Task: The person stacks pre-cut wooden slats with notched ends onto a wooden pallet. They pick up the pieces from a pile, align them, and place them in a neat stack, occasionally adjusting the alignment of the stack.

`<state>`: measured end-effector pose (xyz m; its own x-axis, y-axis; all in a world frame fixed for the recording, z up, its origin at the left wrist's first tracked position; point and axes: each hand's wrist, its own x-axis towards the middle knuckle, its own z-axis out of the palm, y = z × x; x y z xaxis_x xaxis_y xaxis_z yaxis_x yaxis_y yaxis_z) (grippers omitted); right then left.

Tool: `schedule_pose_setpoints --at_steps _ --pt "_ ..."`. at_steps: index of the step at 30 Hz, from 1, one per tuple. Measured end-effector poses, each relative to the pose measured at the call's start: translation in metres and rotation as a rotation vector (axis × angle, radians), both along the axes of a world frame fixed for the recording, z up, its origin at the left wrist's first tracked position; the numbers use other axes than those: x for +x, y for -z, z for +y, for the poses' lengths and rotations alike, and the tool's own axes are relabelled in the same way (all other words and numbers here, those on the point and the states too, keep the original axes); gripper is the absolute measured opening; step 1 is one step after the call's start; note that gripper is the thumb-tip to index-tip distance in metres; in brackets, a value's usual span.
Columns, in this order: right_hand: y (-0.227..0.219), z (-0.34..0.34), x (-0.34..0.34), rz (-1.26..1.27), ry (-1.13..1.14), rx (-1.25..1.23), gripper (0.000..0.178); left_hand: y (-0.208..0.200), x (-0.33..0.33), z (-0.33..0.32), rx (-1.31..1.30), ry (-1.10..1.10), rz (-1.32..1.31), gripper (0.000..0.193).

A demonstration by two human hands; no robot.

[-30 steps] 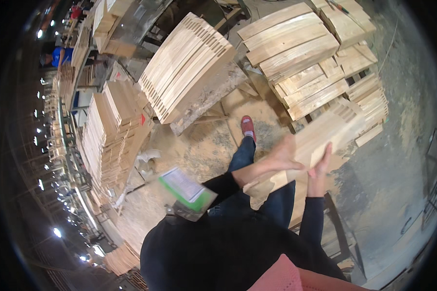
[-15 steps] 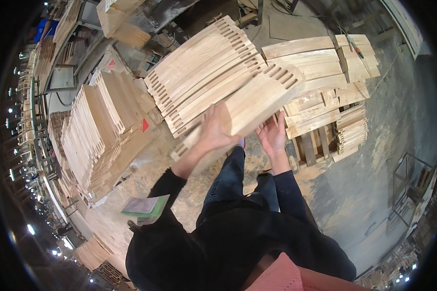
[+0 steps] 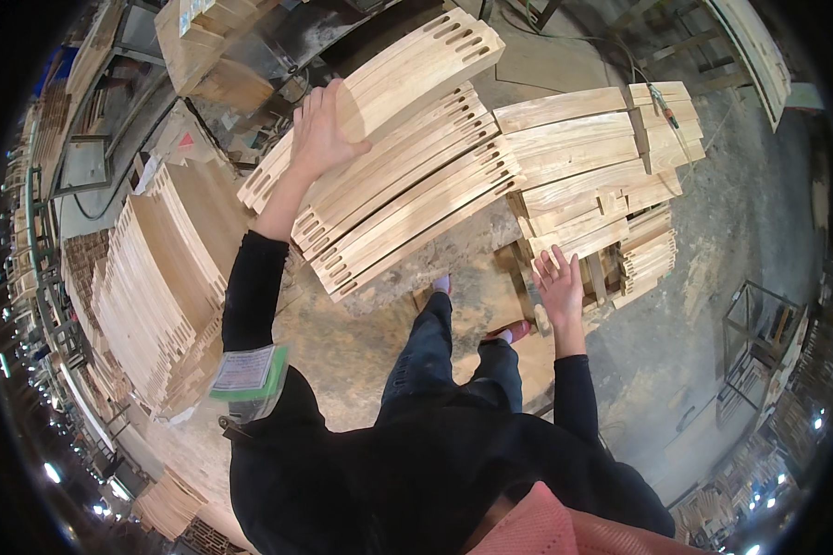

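Note:
A bundle of pale, slightly curved wooden slats (image 3: 407, 79) with oblong slots at its ends lies along the far side of a row of similar slotted slats (image 3: 407, 199). My left hand (image 3: 322, 139) rests on that bundle near its left end, fingers stretched out and thumb apart. Farther right, my right hand (image 3: 560, 287) hangs open and empty, palm up and fingers spread. It is nearest to a stack of wider wooden boards (image 3: 574, 148); I cannot tell whether its fingertips touch the lowest ones.
A tall stack of curved wooden pieces (image 3: 148, 287) stands on the left. A tool with a hose (image 3: 664, 106) lies on boards at the right. Dusty concrete floor (image 3: 370, 342) spreads around my feet, and a metal frame (image 3: 759, 333) stands far right.
My left hand has moved away from me and leftward, setting the slat bundle on the far side of the row. My right hand has come off the bundle and moved right, toward me.

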<state>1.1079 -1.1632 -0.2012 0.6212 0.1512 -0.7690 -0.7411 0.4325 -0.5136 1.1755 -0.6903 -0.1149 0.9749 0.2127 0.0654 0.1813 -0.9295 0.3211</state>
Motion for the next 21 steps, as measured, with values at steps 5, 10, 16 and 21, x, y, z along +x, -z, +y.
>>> schedule_pose_setpoints --at_steps 5,10,16,21 --pt "0.006 0.015 -0.006 0.064 0.017 0.018 0.058 0.036 0.002 0.012 0.029 -0.010 0.124 0.105" --pt "0.016 0.019 -0.011 0.059 0.017 0.023 0.057 0.044 0.007 0.006 0.058 0.005 0.220 0.115" --pt "0.025 0.002 -0.019 0.041 0.072 0.026 0.051 0.040 0.017 -0.003 0.106 0.167 -0.031 0.120" --pt "0.043 -0.049 -0.050 0.099 0.193 0.023 0.027 0.017 0.020 -0.061 0.132 0.341 -0.148 0.099"
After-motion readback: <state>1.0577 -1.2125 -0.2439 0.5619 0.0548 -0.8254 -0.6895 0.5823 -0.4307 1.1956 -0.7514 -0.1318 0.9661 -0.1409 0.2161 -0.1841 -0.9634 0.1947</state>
